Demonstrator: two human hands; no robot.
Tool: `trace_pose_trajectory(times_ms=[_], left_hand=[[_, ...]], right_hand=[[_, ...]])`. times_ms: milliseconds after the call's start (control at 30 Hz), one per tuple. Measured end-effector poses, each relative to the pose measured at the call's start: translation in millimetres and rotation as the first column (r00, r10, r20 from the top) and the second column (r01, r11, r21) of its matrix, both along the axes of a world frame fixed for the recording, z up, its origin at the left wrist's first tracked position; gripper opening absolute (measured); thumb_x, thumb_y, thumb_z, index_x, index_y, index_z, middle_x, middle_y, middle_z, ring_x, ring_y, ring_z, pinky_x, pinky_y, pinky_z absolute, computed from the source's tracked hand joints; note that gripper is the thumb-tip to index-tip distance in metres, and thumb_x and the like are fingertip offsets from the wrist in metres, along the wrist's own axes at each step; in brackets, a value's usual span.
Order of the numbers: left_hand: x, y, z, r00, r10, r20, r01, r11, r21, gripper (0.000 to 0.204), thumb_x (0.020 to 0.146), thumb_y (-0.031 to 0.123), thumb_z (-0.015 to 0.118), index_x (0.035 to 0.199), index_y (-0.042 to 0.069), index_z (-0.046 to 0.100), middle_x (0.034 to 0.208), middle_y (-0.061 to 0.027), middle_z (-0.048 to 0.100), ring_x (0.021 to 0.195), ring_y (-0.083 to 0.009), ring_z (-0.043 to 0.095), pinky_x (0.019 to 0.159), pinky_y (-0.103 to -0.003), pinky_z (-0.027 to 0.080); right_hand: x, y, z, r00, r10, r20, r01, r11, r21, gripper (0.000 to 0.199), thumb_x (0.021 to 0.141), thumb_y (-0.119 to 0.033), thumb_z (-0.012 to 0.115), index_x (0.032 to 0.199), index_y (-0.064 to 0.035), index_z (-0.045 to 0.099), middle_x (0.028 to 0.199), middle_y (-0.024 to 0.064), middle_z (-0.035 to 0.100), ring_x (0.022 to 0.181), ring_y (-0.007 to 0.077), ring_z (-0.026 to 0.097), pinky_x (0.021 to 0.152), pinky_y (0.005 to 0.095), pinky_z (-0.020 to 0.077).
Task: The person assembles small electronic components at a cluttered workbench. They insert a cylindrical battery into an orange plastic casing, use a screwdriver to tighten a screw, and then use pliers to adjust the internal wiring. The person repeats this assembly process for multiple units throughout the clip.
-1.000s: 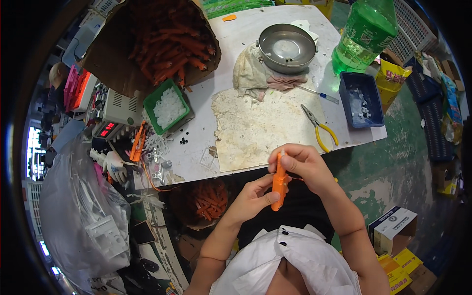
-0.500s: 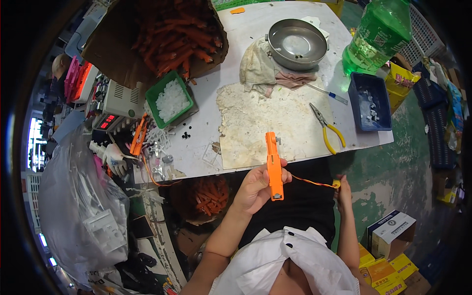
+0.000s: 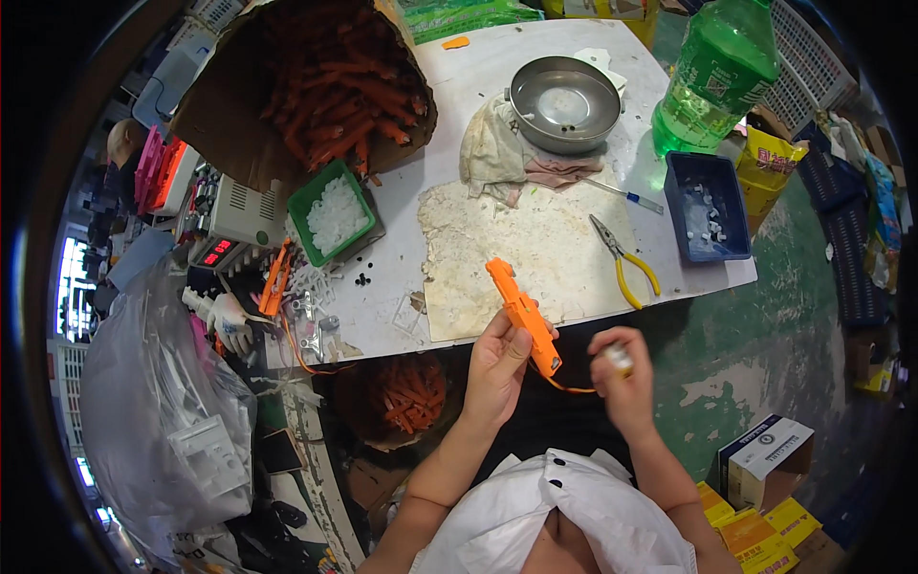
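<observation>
Since half a second ago, right hand (image 3: 623, 375) rises, pinching orange wire (image 3: 566, 387); left hand (image 3: 499, 359) grips orange tool (image 3: 522, 314) over table edge (image 3: 612, 308).

We see both of our bare forearms rising from the lower edge, on either side of our white top. Our left hand (image 3: 497, 368) is raised with the wrist bent slightly back; its fingers (image 3: 521, 346) and thumb are wrapped round something slim that stands up past the fingertips. Our right hand (image 3: 622, 378) sits just to the right of the left-hand fingers, a little lower, back of the hand turned toward us, fingers (image 3: 617, 356) curled inward and pinched at the tips. The two hands are near each other but not touching. The right one is slightly blurred.
</observation>
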State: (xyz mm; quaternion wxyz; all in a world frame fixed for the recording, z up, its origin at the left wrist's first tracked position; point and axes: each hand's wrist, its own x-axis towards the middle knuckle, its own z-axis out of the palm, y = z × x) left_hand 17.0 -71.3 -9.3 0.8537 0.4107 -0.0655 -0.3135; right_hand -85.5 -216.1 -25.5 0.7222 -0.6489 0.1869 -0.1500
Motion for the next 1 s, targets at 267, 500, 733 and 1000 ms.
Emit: trace_pose_trajectory(times_ms=[267,500,733,1000], left_hand=[[-4,-6,8,0.977,0.167,0.131,-0.183,0.976,0.116,0.037,0.088,0.010,0.065,0.120,-0.001,0.048,0.106,-0.0114,0.061,0.101,-0.0156,0.058,0.089,-0.029,0.046],[-4,-14,1,0.959,0.234,0.159,-0.257,0.955,0.148,0.037,0.088,0.008,0.065,0.119,-0.001,0.048,0.108,-0.0109,0.060,0.100,-0.0142,0.058,0.089,-0.028,0.047],[12,-28,-1,0.965,0.224,0.138,-0.244,0.958,0.151,0.041,0.089,0.009,0.064,0.123,0.000,0.044,0.110,-0.0108,0.059,0.102,-0.0141,0.057,0.091,-0.027,0.045],[52,-36,-13,0.625,0.071,0.777,-0.551,0.746,0.375,0.058,0.089,0.026,0.063,0.134,-0.001,0.038,0.127,-0.0145,0.046,0.120,-0.0234,0.043,0.103,-0.036,0.030]], right_hand=[[35,12,20,0.978,0.195,0.077,-0.061,0.616,-0.786,0.047,0.067,-0.042,0.079,0.085,-0.0049,0.056,0.074,0.0039,0.056,0.054,0.0177,0.057,0.048,0.0269,0.0465],[46,12,12,0.978,0.142,0.151,0.065,0.482,-0.874,0.036,0.067,-0.033,0.080,0.076,-0.0085,0.056,0.062,0.0023,0.052,0.050,0.0167,0.055,0.043,0.0272,0.0434],[60,2,10,0.983,0.122,0.136,0.069,0.439,-0.896,0.030,0.070,-0.029,0.078,0.075,-0.0087,0.056,0.061,0.0035,0.053,0.048,0.0184,0.055,0.043,0.0284,0.0432],[120,-61,29,0.978,-0.167,0.121,0.178,0.384,-0.906,0.028,0.078,-0.030,0.072,0.067,-0.0076,0.059,0.060,0.0078,0.058,0.048,0.0262,0.057,0.046,0.0366,0.0430]])
